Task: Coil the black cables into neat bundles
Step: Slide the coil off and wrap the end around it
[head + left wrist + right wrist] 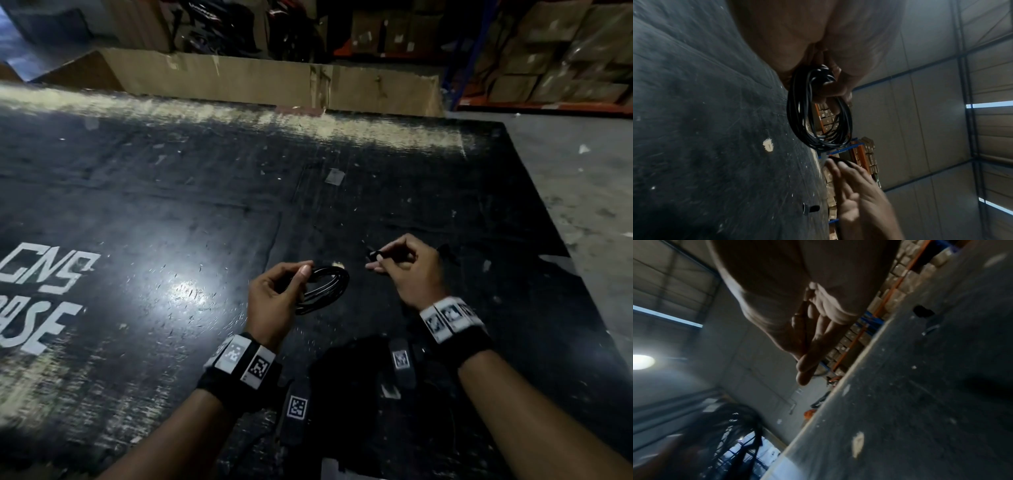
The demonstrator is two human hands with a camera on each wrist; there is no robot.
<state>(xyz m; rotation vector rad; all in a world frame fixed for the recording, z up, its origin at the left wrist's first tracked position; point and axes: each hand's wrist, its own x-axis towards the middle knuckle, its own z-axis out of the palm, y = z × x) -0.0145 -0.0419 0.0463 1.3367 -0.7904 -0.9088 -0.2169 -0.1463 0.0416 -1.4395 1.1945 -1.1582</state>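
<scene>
Left hand (270, 301): grips coiled black cable (325, 289), inner loops hidden by fingers. Right hand (409, 270): pinches small dark piece (376, 254), identity unclear. Black mat (171, 205): open surface beyond both hands.

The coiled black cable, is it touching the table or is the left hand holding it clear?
Cannot tell. The left hand grips the coiled black cable at one side, but black on the black table hides any gap; the left wrist view doesn't settle it.
</scene>
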